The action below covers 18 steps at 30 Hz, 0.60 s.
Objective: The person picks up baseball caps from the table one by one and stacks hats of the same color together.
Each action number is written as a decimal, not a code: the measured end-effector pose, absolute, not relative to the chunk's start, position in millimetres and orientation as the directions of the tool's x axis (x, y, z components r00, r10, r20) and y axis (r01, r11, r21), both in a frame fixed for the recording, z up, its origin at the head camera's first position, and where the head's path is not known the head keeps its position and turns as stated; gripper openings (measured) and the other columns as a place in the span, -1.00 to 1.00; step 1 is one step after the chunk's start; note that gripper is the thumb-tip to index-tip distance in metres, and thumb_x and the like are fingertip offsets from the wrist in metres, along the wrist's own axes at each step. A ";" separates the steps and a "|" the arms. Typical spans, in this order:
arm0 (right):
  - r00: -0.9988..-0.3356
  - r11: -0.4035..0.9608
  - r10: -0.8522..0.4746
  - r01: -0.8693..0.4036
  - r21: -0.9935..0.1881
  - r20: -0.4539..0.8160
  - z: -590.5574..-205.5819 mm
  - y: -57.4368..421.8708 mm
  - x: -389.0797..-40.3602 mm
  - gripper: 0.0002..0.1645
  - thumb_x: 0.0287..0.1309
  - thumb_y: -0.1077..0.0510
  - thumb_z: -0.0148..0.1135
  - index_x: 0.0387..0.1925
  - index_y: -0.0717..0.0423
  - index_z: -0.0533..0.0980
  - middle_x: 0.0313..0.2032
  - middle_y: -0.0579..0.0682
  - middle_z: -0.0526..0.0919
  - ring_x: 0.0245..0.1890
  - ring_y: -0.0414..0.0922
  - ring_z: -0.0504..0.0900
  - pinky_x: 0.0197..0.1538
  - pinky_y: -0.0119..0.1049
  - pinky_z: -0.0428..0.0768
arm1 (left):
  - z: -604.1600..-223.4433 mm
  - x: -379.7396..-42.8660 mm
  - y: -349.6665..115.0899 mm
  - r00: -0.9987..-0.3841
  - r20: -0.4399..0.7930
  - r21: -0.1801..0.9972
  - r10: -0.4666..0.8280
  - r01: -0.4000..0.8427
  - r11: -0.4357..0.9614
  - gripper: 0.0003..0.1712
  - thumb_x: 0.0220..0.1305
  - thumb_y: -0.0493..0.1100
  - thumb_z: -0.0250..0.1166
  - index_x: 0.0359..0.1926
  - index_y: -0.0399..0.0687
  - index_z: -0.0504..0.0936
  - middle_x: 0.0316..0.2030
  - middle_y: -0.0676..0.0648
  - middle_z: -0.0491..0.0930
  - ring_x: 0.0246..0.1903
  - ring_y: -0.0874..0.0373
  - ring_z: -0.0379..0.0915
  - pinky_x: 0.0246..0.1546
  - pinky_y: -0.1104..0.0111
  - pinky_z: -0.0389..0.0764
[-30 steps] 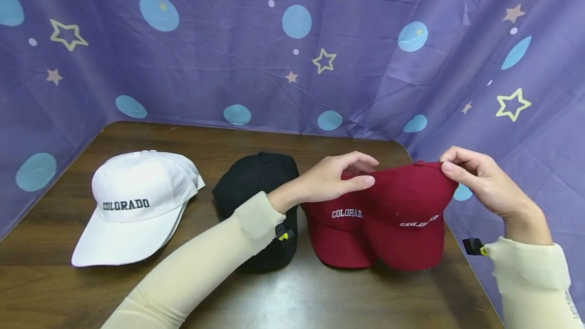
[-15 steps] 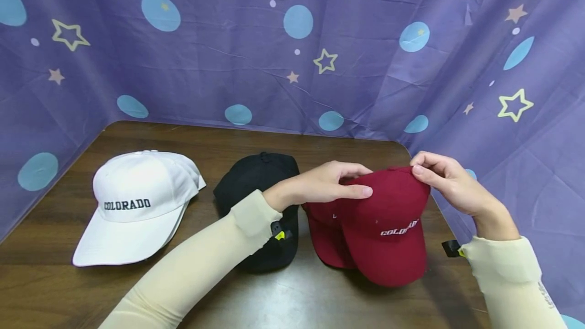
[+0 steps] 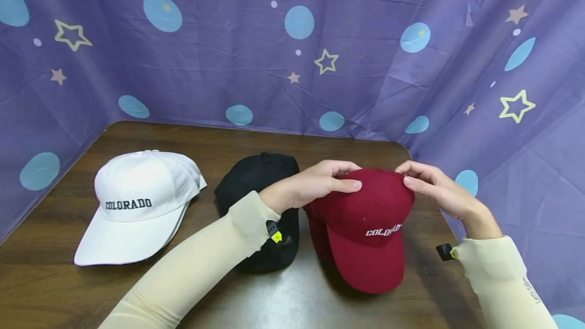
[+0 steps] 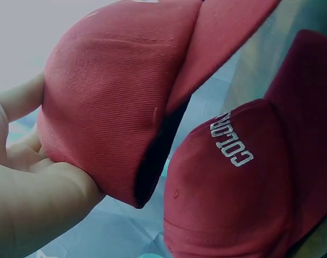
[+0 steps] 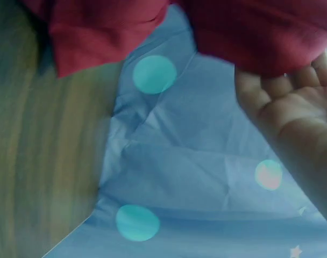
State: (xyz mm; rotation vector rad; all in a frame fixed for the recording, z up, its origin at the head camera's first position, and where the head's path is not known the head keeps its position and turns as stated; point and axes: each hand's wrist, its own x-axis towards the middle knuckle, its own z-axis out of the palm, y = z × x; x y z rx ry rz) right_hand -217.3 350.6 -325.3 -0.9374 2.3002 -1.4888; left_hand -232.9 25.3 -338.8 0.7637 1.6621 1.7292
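Note:
A red baseball cap (image 3: 365, 232) with white lettering hangs tilted in front of a second red cap (image 4: 228, 188) lying on the table, mostly hidden in the head view. My right hand (image 3: 441, 194) pinches the top right of the upper cap's crown. On the crown's left side, my left hand (image 3: 315, 184) grips with its thumb in front and fingers behind. The left wrist view shows that crown (image 4: 109, 80) between thumb and fingers, apart from the lower cap. In the right wrist view, the right hand (image 5: 298, 102) has its fingertips hidden by red cloth.
A black cap (image 3: 258, 176) sits just left of the red ones, partly behind my left forearm. White caps (image 3: 132, 197) lettered COLORADO lie nested at the left of the wooden table (image 3: 228, 138). A purple patterned curtain (image 3: 219, 55) rises behind and at both sides.
My right hand has carried the upper red cap left and toward me, over the lower red cap. The left hand has shifted slightly left, and its thumb now rests on the crown.

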 end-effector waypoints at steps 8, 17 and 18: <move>-0.730 0.185 -0.675 -0.311 -0.932 0.109 -352.6 367.9 -228.8 -0.41 0.48 0.47 -0.07 0.41 0.07 0.44 0.11 -0.04 0.71 0.03 -0.12 0.74 0.07 -0.27 0.70 | -345.2 -237.9 20.8 -0.702 -0.044 0.987 0.710 -0.141 -0.078 -0.50 0.54 -0.20 0.26 0.42 -0.11 0.51 0.09 -0.06 0.68 -0.13 0.16 0.70 -0.10 0.33 0.70; -0.769 0.206 -0.637 -0.238 -0.949 0.055 -373.4 368.1 -245.1 -0.50 0.56 0.40 -0.03 0.41 0.09 0.44 0.07 -0.05 0.72 0.00 -0.16 0.74 0.03 -0.28 0.71 | -356.7 -244.7 21.2 -0.798 -0.101 0.995 0.594 -0.083 0.057 -0.55 0.56 -0.14 0.26 0.39 -0.06 0.56 0.14 -0.08 0.65 -0.11 0.16 0.67 -0.08 0.37 0.67; -0.769 0.201 -0.638 -0.231 -0.952 0.052 -375.6 367.7 -247.0 -0.50 0.57 0.40 -0.03 0.41 0.09 0.44 0.07 -0.06 0.73 0.00 -0.16 0.74 0.03 -0.28 0.71 | -357.6 -245.3 21.5 -0.806 -0.101 0.995 0.583 -0.075 0.069 -0.56 0.57 -0.13 0.25 0.39 -0.04 0.57 0.14 -0.08 0.65 -0.09 0.15 0.67 -0.07 0.37 0.66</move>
